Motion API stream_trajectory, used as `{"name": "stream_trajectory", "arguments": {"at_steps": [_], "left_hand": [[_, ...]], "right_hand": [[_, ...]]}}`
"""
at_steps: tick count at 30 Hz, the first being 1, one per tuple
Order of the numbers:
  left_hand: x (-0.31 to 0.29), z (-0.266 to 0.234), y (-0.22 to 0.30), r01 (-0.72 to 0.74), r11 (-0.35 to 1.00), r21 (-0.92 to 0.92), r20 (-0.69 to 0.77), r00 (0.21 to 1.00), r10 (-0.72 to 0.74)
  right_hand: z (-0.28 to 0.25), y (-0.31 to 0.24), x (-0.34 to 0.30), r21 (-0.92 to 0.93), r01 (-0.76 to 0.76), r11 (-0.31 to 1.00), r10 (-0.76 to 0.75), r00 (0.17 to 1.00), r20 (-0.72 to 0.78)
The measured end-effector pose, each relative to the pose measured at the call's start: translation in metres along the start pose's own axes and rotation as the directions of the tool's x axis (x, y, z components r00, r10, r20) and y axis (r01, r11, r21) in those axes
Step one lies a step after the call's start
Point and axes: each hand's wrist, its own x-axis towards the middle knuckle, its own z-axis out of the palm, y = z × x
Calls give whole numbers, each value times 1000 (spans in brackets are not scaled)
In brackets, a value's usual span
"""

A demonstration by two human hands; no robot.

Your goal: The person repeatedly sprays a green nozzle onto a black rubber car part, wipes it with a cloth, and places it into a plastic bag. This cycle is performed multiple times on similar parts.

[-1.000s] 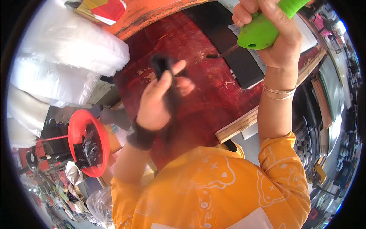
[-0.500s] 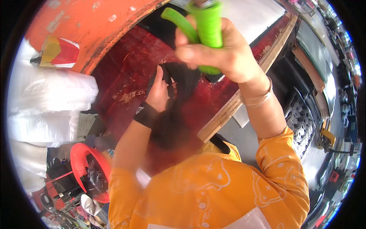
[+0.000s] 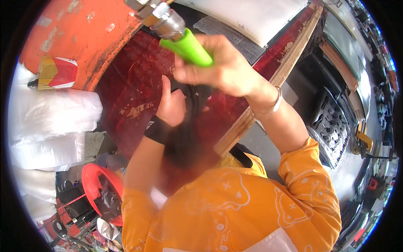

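My right hand (image 3: 226,69) is closed round a green-handled tool (image 3: 192,49) with a silver metal end, held up over the red work surface (image 3: 130,80). The metal end points up and left, toward the orange panel. Below and left of it, my left hand (image 3: 171,105) is closed on a dark black piece (image 3: 195,101), thumb raised. Lens blur and my right hand partly hide that piece, so its kind cannot be made out.
A wooden rail (image 3: 268,90) borders the surface on the right. An orange metal panel (image 3: 92,38) stands at upper left, above clear plastic wrapping (image 3: 54,107). A red bin (image 3: 90,185) stands lower left. White sheets (image 3: 247,14) lie at the back. A perforated black moulding (image 3: 329,126) leans at right.
My right hand has lowered and shifted left with the green tool, which has tilted so its metal end shows at upper left. My left hand stays on the black piece.
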Motion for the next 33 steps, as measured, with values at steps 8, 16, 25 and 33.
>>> {"name": "stream_trajectory", "arguments": {"at_steps": [8,16,25,33], "left_hand": [[6,14,18,4,977,212,-242,969,49],[-51,66,146,-323,424,846,129,896,425],[-101,17,-23,-92,-515,852,192,971,144],[-124,-16,-50,-22,-527,850,165,960,226]], "right_hand": [[-10,-8,8,-176,35,984,-92,939,-330],[-36,-40,0,100,296,950,-200,823,-532],[2,-15,-14,308,136,942,-25,940,-340],[47,7,-4,362,-189,913,131,975,180]]}}
